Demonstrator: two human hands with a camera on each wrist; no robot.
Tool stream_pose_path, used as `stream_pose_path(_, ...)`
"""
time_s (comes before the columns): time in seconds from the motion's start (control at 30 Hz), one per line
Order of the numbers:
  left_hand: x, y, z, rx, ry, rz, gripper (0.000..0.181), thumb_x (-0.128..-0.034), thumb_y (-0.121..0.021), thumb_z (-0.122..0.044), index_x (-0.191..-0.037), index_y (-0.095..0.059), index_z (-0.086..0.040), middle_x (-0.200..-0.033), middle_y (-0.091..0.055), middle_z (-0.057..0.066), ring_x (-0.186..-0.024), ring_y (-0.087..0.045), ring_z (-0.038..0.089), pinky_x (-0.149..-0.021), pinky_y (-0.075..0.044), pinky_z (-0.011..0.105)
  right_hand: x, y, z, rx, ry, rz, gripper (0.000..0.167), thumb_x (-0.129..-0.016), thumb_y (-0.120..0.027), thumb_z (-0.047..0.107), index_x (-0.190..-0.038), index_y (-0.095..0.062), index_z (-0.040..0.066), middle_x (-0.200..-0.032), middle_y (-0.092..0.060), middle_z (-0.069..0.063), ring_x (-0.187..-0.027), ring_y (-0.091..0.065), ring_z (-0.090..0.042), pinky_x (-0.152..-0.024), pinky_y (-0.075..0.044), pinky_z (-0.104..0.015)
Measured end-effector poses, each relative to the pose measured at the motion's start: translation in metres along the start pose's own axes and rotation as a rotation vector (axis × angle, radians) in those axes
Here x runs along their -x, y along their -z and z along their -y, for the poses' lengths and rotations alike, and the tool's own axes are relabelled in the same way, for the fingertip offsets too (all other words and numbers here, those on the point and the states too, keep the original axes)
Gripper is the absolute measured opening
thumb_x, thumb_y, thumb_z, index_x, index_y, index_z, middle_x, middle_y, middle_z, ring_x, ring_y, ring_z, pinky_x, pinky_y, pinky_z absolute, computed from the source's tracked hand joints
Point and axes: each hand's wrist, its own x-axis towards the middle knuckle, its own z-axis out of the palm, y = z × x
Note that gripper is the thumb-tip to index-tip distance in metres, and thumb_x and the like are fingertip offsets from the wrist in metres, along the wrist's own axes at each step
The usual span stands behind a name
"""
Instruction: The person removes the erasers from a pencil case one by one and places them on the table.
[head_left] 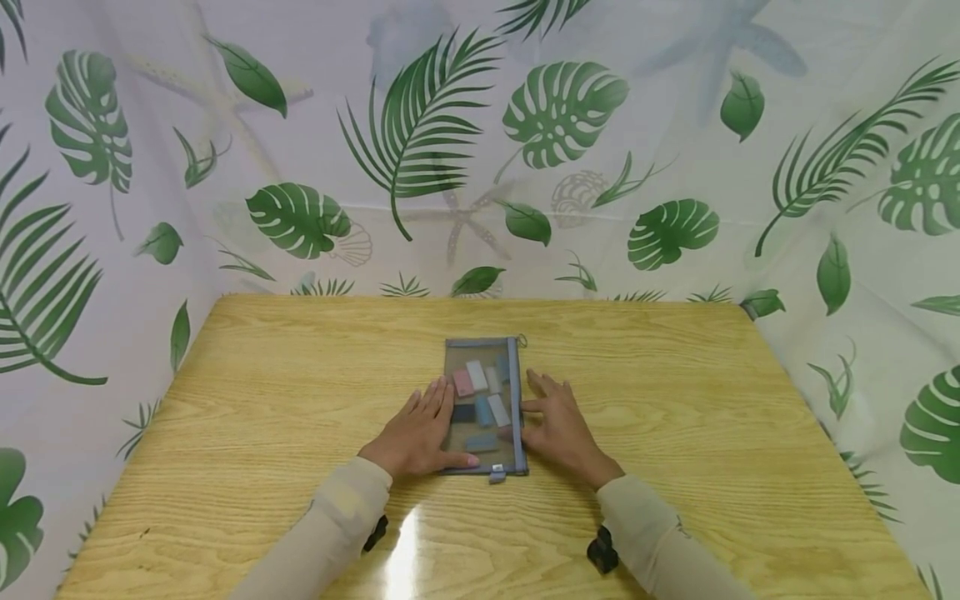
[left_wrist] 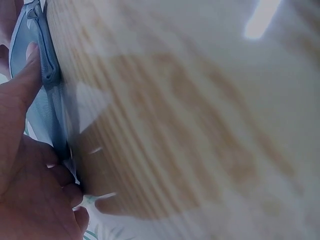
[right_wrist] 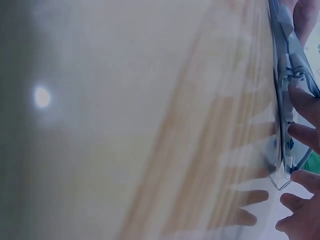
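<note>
A grey-blue zip pouch [head_left: 459, 354] with a see-through mesh face lies on the table, its zipper band [head_left: 516, 392] along the right side. Small pink, white, blue and dark blocks [head_left: 477, 375] show through the mesh. My left hand [head_left: 416, 429] rests over the pouch's left edge, fingers straight and thumb spread across the lower part. At the zipper side, my right hand [head_left: 562, 425] touches the band with thumb and forefinger, other fingers spread. The thumb tip looks to be behind the band or mesh. Both wrist views catch the pouch [left_wrist: 42, 112] edge-on.
The wood-grain table [head_left: 300, 358] reflects a bright light near its front. A leaf-print cloth [head_left: 450, 250] hangs behind and on both sides. A metal ring [head_left: 522, 340] sits at the pouch's upper right corner, a small fabric tab [head_left: 497, 476] at its lower edge.
</note>
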Motion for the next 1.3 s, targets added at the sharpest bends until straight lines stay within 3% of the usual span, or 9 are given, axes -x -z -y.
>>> stream_pose_path(0.37,-0.0005,-0.0001,0.0000,0.003,0.002,0.009,0.112,-0.0923,-0.056,-0.070,-0.161,-0.006,0.003,-0.167,0.000,0.020,-0.155,-0.003,0.031,-0.125,-0.006,0.048,-0.0006,0.0000,0.0038,0.017,-0.015,0.015,0.035,-0.077,-0.089,0.019,-0.101,-0.079,-0.004,-0.149,-0.047,-0.028,-0.139,-0.039,-0.052,-0.115,-0.016,-0.071)
stream_pose_path(0.8,-0.0014,0.0015,-0.0005,-0.010,0.006,0.014,0.113,-0.0924,-0.056,-0.070,-0.161,-0.004,0.003,-0.167,0.000,0.020,-0.155,-0.002,0.031,-0.125,-0.005,0.049,-0.0038,0.0023,0.0081,0.045,-0.029,0.014,0.043,-0.078,-0.090,0.030,-0.099,-0.079,-0.006,-0.147,-0.051,-0.025,-0.137,-0.042,-0.051,-0.114,-0.019,-0.071)
stream_pose_path(1.3,-0.0013,0.0000,-0.0008,-0.007,0.010,0.015,0.114,-0.0920,-0.056,-0.070,-0.161,-0.004,0.003,-0.167,0.001,0.020,-0.155,-0.002,0.031,-0.124,-0.006,0.049,-0.0024,-0.0003,0.0057,0.014,-0.023,-0.015,0.035,-0.078,-0.090,0.024,-0.095,-0.080,-0.005,-0.144,-0.054,-0.026,-0.135,-0.044,-0.052,-0.113,-0.019,-0.073)
